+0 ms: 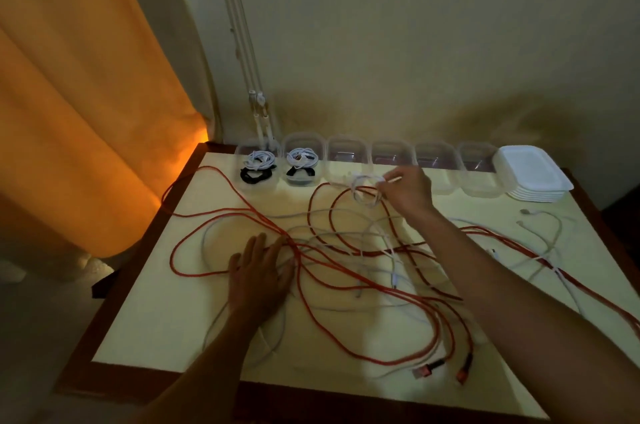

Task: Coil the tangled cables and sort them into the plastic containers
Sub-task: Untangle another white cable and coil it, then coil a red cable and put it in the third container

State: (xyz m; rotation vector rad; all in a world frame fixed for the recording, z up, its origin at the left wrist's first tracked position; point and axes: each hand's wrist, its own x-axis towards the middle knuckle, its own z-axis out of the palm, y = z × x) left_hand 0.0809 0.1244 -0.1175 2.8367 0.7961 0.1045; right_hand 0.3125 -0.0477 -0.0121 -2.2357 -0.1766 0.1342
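Note:
A tangle of orange cables (311, 271) and white cables (381, 243) sprawls over the pale yellow table (156, 319). My right hand (407, 190) holds a small coiled white cable (363, 190) just in front of the third container (346, 155). My left hand (261, 273) lies flat with straight fingers, pressing on the tangle at the centre left. A row of clear plastic containers lines the back edge. The first container (258, 162) and the second container (304, 160) each hold coiled white and black cables. The other containers look empty.
A stack of white lids (533, 172) stands at the right end of the container row. Orange plugs (464, 366) lie near the table's front edge. A loose white cable (550, 226) curls at the right. An orange curtain (86, 94) hangs left of the table.

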